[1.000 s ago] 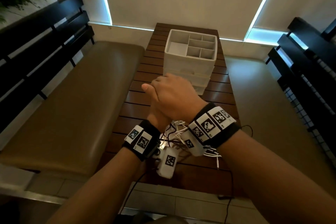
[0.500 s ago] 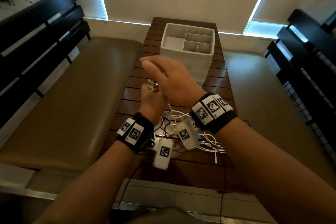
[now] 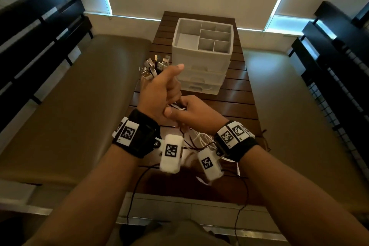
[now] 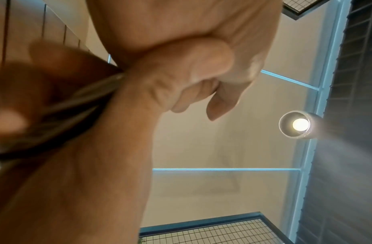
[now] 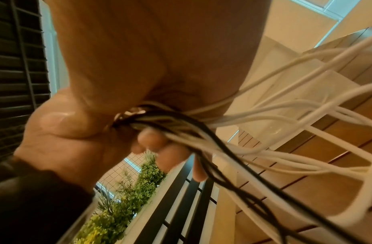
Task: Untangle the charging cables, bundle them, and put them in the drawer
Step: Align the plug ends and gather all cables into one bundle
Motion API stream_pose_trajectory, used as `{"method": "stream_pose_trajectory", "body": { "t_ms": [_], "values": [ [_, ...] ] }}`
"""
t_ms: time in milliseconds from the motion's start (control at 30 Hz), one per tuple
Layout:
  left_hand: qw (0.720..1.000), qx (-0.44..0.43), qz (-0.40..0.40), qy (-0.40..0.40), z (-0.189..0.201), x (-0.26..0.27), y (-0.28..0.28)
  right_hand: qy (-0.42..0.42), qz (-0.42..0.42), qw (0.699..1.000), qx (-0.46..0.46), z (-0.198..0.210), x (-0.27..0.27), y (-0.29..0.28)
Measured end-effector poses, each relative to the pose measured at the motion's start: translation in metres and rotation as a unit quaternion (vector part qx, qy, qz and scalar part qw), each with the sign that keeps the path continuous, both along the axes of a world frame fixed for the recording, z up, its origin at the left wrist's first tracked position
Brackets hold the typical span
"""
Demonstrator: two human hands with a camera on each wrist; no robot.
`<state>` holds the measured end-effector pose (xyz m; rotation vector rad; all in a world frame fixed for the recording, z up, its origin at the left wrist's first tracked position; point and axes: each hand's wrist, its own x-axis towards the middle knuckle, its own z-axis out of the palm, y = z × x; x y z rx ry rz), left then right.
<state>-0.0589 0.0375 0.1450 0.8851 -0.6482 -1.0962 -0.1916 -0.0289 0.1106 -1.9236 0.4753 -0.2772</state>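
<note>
Head view, left hand fisted round cables, thumb up

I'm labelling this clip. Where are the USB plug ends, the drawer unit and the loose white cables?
USB plug ends (image 3: 154,67), head view, metal tips above the fist.
Drawer unit (image 3: 201,67), head view, front wall.
White cables (image 5: 285,118), right wrist view, loose strands.

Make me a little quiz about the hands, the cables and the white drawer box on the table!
1. True or false: the left hand grips the bunch of white and black charging cables below their metal plugs.
2. Which hand holds the cables lower down?
3. Are the drawers of the white plastic drawer box on the brown slatted wooden table open or closed?

Key: 1 true. 2 the right hand. 3 closed.
</note>
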Motion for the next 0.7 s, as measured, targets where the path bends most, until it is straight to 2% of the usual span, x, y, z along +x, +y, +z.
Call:
{"method": "stream_pose_trajectory", "body": {
  "t_ms": [67,133,233,300,367,533,700],
  "values": [
    [1.000,-0.004,-0.007,-0.004,0.001,0.001,-0.002,-0.010,-0.001,0.999,-0.040,-0.003,-0.003,-0.006],
    [1.000,-0.006,-0.006,-0.015,0.006,0.003,0.001,-0.007,0.000,0.993,-0.121,-0.008,-0.005,-0.013],
    [1.000,-0.010,0.010,-0.022,0.015,0.015,0.011,0.046,-0.024,0.967,-0.248,-0.023,-0.016,-0.027],
    [0.999,-0.008,0.031,-0.028,0.024,0.028,0.020,0.074,-0.066,0.953,-0.287,-0.036,-0.032,-0.039],
    [0.998,-0.020,0.046,-0.029,0.031,0.047,0.027,0.105,-0.103,0.947,-0.286,-0.052,-0.050,-0.048],
    [0.995,-0.015,0.093,-0.040,0.029,0.086,0.038,0.170,-0.160,0.954,-0.189,-0.071,-0.083,-0.052],
    [0.991,-0.012,0.127,-0.046,0.035,0.107,0.045,0.188,-0.152,0.945,-0.222,-0.060,-0.087,-0.054]
  ]
}}
